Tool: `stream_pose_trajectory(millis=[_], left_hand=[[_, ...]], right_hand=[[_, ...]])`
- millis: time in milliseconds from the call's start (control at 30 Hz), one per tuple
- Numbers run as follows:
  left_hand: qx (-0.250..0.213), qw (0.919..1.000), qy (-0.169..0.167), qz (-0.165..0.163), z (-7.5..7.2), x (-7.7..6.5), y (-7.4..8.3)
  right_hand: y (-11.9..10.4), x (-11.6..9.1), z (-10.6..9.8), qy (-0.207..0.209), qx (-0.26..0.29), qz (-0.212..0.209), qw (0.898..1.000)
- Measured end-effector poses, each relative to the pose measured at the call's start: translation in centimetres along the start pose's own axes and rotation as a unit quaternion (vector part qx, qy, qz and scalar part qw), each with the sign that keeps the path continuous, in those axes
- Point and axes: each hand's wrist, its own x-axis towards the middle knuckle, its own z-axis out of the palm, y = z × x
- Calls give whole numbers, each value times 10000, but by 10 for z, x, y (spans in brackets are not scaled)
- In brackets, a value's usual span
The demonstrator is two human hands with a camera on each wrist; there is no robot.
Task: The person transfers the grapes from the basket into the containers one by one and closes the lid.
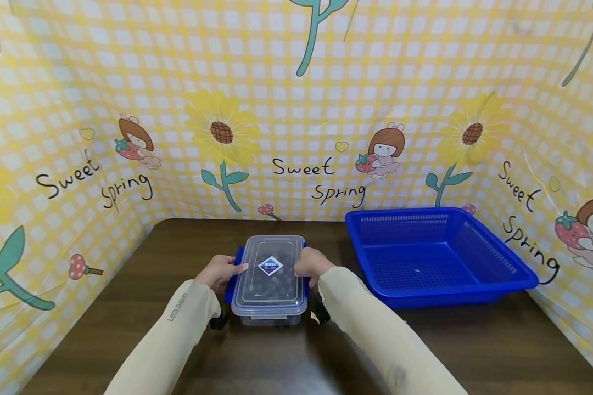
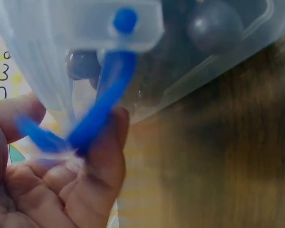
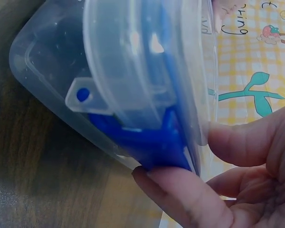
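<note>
A clear plastic food container (image 1: 272, 302) with a lid, blue side latches and a diamond-shaped label stands on the table in the head view. Dark round pieces (image 2: 214, 26) show through its wall. At the left side my left hand (image 1: 222, 271) grips the container, its thumb on the lid edge and its fingers at the blue latch (image 2: 116, 85), which angles out from the wall. My right hand (image 1: 316, 264) pinches the opposite side, thumb on the lid edge and fingers against the other blue latch (image 3: 147, 147), which lies close to the wall.
To the right of the container stands a blue plastic basket (image 1: 454, 295) with perforated walls and nothing in it. The dark wood table (image 1: 257, 362) is bordered at the back and sides by yellow checked cloth (image 1: 286, 120).
</note>
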Motion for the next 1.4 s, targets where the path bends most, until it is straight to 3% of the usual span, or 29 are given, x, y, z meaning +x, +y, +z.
stream_pose_trajectory(millis=[300,433,533,600,833,1000,1100,1200,1333,1400], left_hand=[[113,9992,318,213,4,-3,1],[871,9950,357,322,8,-7,8],[1667,9840,436,454,9,-10,14],[1854,9804,513,420,10,-11,14],[1550,9862,578,98,12,-11,6],[1864,9807,552,188,9,-10,10],[2159,9749,490,223,7,-10,13],[2789,9589,364,375,6,-9,15],[3839,9196,334,763,2,-9,17],[4103,9059,308,1007,-3,-12,19]], right_hand=[[-4,1,2,83,-51,-5,10000],[-2,0,4,98,-82,78,9999],[-1,-2,7,128,-34,172,9998],[-2,-5,9,118,69,206,9997],[-6,-11,14,6,-429,115,9990],[-6,-11,14,23,-422,149,9990],[-5,-10,13,11,-449,-95,9989],[0,-11,8,0,-430,-367,9984],[8,-18,-5,-276,-116,-541,9981],[12,-26,-16,-437,59,-762,9961]])
